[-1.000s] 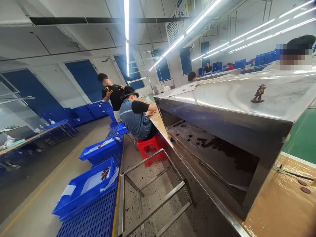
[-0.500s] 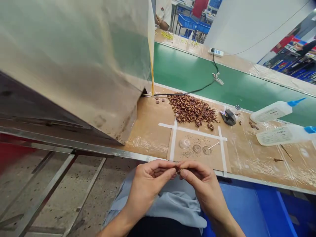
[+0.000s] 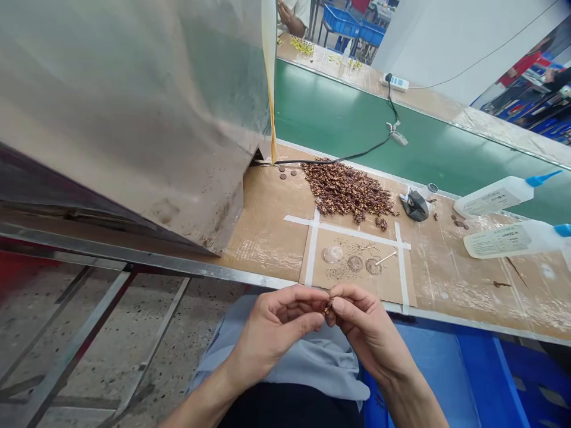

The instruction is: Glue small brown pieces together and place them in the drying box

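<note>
Both hands meet in front of the table edge, above the lap. My right hand (image 3: 368, 324) pinches a small brown-and-gold beaded piece (image 3: 328, 308) between thumb and forefinger. From the other side my left hand (image 3: 279, 321) has its curled fingers at the same piece, its thumb a little apart from its forefinger. The fingertips hide most of the piece. Just beyond the hands is a taped cardboard sheet (image 3: 343, 288) bearing a clear round dish (image 3: 332, 255), two other small discs (image 3: 355, 264), a white stick (image 3: 386, 258) and scattered tiny grains.
A heap of brown-and-gold beaded pieces (image 3: 348, 187) lies behind the sheet. To the right are two white bottles (image 3: 495, 199) and a crumpled black pouch (image 3: 414, 205). A large sheet-covered box (image 3: 178, 148) blocks the left. A black cable (image 3: 357, 156) crosses the back; a blue crate (image 3: 482, 368) sits below.
The left thumb has moved slightly away from its forefinger, and the piece now shows more at the right fingertips. The view has shifted slightly.
</note>
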A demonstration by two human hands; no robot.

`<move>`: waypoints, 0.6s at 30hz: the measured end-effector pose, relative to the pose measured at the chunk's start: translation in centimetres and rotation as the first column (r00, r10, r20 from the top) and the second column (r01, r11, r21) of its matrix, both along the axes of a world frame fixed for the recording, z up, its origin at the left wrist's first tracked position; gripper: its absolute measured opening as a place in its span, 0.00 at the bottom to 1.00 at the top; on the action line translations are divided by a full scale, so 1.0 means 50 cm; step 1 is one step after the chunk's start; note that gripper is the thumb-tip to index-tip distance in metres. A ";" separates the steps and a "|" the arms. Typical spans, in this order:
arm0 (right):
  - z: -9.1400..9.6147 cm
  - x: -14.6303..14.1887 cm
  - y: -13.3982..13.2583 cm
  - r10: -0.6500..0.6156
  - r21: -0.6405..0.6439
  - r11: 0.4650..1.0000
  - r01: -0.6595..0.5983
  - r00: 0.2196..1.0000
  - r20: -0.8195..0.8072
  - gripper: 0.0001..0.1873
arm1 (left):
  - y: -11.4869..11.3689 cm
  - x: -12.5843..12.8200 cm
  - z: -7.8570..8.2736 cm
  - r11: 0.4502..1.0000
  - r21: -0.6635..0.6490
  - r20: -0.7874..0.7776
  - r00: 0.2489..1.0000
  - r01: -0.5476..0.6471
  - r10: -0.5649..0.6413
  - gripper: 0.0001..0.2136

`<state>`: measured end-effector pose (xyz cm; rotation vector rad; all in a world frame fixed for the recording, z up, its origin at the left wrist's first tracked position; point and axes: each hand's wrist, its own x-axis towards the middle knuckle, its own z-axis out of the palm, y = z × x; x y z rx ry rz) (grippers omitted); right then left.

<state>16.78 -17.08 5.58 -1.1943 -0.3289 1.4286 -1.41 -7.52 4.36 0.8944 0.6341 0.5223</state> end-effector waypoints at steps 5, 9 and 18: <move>-0.002 -0.001 -0.008 -0.004 -0.005 1.000 0.004 0.999 0.038 0.17 | 0.004 0.001 -0.005 0.998 0.055 0.031 0.999 0.009 -0.011 0.11; 0.009 0.006 -0.014 0.035 -0.025 0.999 -0.030 0.978 0.208 0.16 | 0.018 -0.001 -0.017 0.991 -0.116 0.077 0.996 0.061 -0.053 0.11; 0.056 0.033 -0.009 0.239 -0.020 0.968 -0.251 0.894 0.380 0.10 | 0.037 -0.010 -0.032 0.896 -0.348 0.176 0.958 0.276 -0.226 0.14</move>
